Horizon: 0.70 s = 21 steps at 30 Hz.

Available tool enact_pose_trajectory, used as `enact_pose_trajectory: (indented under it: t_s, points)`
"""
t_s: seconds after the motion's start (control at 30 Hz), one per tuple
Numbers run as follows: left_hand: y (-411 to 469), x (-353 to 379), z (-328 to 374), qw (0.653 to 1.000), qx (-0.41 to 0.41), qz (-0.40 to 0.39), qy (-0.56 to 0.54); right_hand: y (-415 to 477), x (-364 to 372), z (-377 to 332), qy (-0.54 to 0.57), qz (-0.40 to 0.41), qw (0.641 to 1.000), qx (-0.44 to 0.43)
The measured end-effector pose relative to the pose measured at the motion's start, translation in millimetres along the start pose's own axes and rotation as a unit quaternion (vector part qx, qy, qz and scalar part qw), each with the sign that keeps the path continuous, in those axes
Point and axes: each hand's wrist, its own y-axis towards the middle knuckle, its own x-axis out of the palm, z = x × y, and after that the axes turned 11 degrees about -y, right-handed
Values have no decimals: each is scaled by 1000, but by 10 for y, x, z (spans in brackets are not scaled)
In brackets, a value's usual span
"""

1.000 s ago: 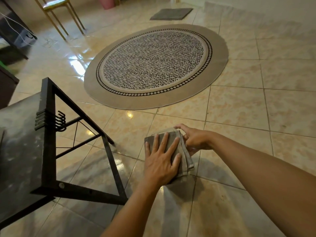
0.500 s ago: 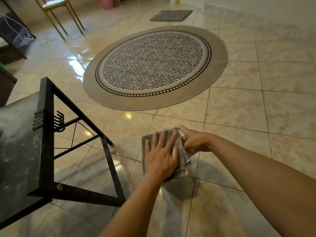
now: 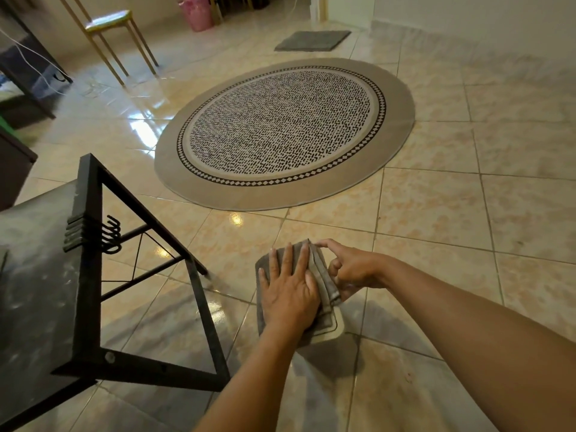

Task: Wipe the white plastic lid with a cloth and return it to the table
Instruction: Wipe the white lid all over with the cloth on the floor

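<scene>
The white plastic lid (image 3: 337,333) is held up in the air over the tiled floor, and only its lower right corner shows below a folded grey cloth (image 3: 323,283). My left hand (image 3: 288,296) lies flat on the cloth with fingers spread, pressing it against the lid's face. My right hand (image 3: 353,269) grips the lid's right edge, with its index finger along the top corner. The dark table (image 3: 37,291) stands to the left of both hands.
The table's black metal frame (image 3: 199,294) and hooks jut out just left of my hands. A round patterned rug (image 3: 280,129) lies ahead on the glossy tiles. A yellow stool (image 3: 109,23), a pink bin (image 3: 196,10) and a grey mat (image 3: 311,40) are at the far end.
My left hand has slid the cloth slightly down the lid's face toward me. The lid's white lower corner now shows. My right hand keeps its grip on the edge.
</scene>
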Motion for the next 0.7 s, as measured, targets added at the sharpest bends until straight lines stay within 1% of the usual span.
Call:
enact_pose_trajectory:
  t_s: [0.03, 0.13, 0.2, 0.27, 0.4, 0.53, 0.63, 0.7]
  points:
    - [-62, 35, 23, 1000, -2, -1, -3, 3, -2, -4, -2, -3, 1000, -1]
    - [-234, 186, 94, 999, 39, -10, 13, -1, -7, 1, -1, -12, 1000, -7]
    - [-161, 175, 78, 998, 55, -10, 15, 4, -3, 14, 2, -12, 1000, -11]
    - [-25, 64, 11, 999, 48, -6, 17, 13, 8, 22, 2, -7, 1000, -10]
    - [-27, -31, -114, 1000, -13, 4, -6, 16, 15, 26, 11, 9, 1000, 5]
    - [-293, 206, 16, 999, 27, -12, 12, 3, 7, 5, 11, -6, 1000, -5]
    - [-130, 200, 69, 998, 50, 4, 22, -18, 11, -10, 4, -7, 1000, -11]
    - [3, 85, 4, 999, 38, 6, 20, -27, 23, -13, 2, 3, 1000, -3]
